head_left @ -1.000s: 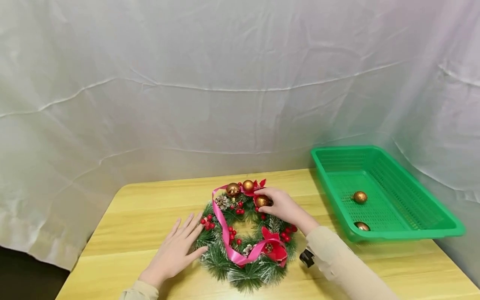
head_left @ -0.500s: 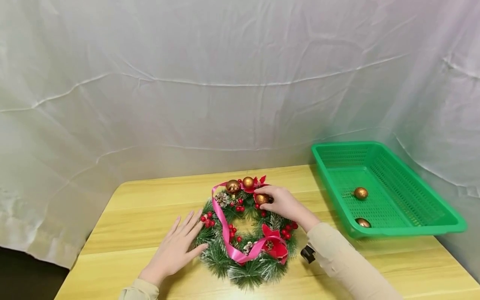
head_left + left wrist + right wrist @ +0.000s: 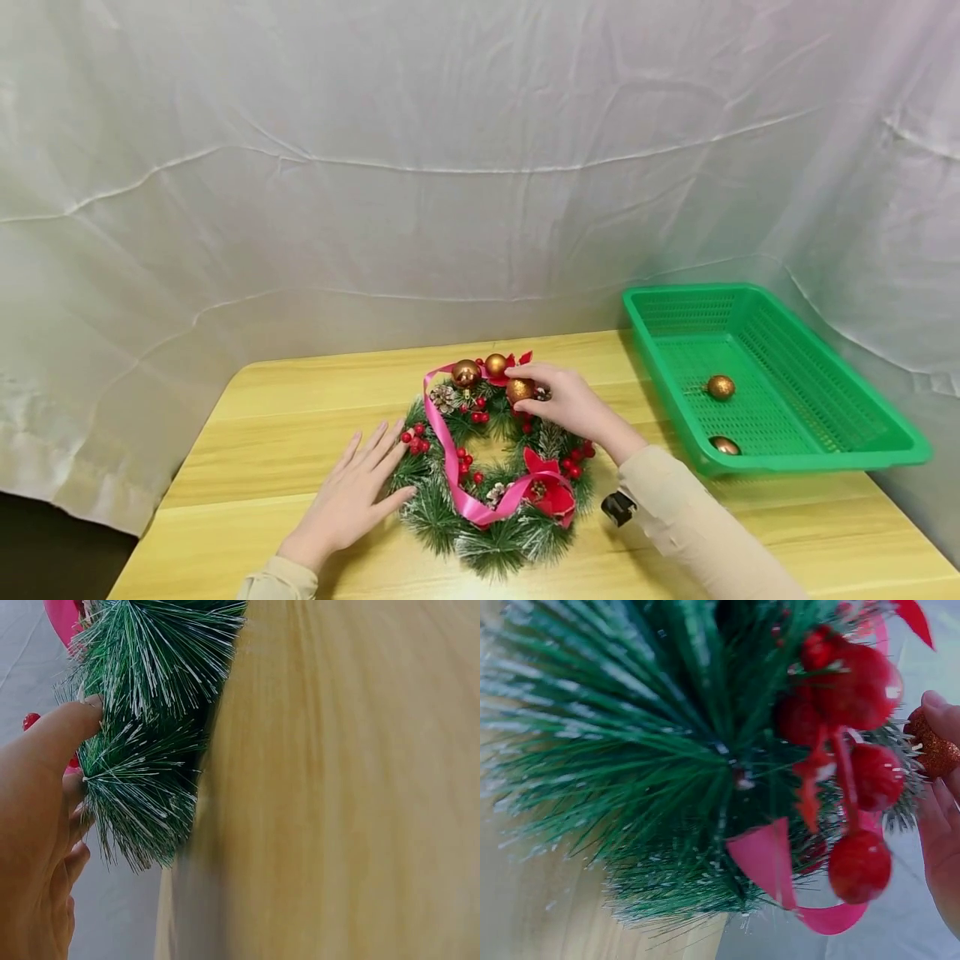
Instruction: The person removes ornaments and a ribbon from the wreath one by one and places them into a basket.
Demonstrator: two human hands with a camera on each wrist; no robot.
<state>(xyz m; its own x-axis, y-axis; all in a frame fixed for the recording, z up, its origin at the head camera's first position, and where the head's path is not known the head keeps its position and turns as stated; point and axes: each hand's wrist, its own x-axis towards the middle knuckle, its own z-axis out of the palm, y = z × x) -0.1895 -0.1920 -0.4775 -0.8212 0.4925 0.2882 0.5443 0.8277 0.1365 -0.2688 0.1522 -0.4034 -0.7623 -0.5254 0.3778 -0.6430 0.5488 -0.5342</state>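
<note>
A green wreath (image 3: 495, 550) with red berries, pine cones and a red flower (image 3: 553, 497) lies on the table, a pink ribbon (image 3: 450, 454) draped over it. At its upper right, my right hand (image 3: 564, 398) pinches a glittery copper bauble (image 3: 520, 390) between thumb and fingers; the right wrist view shows that glitter ball (image 3: 932, 742) at its right edge. Two more baubles, a shiny one (image 3: 466, 374) and a matte gold one (image 3: 496, 365), sit on the wreath's far side. My left hand (image 3: 352, 492) lies with fingers spread against the wreath's left edge, thumb touching the needles (image 3: 150, 667).
To the right stands a green plastic basket (image 3: 675, 417) holding a glittery bauble (image 3: 721, 387) and a shiny bauble (image 3: 724, 445). A pale curtain (image 3: 450, 233) hangs behind the wooden table (image 3: 285, 425). A black strap piece (image 3: 618, 507) shows under my right sleeve.
My right hand has shifted the glittery bauble slightly left and up over the wreath, still pinching it. The left hand stays in place. The head view has tilted a little.
</note>
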